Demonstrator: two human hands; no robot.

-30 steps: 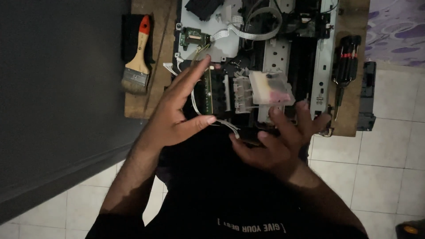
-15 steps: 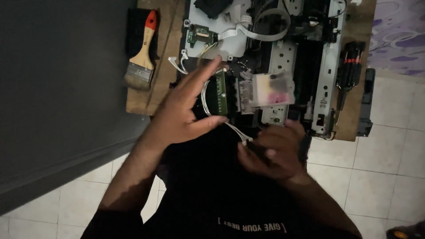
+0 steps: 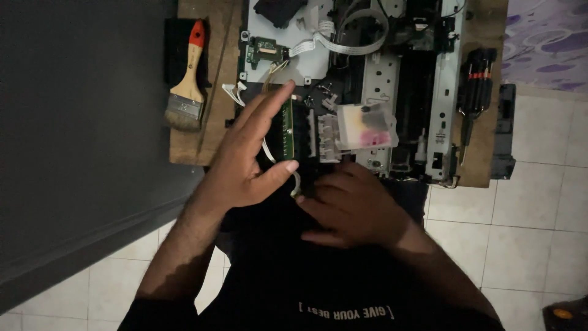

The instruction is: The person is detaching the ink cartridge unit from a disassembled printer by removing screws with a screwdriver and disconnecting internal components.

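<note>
Green circuit board (image 3: 288, 130) on the opened printer's carriage — left hand (image 3: 245, 162) open-fingered against it, right hand (image 3: 355, 205) curled, grip unclear; a tug might tear the white ribbon cable (image 3: 349, 38).

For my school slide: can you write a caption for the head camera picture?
Two hands, left hand open and right hand curled, work at the ink cartridge carriage of an opened printer beside a paintbrush.
</note>
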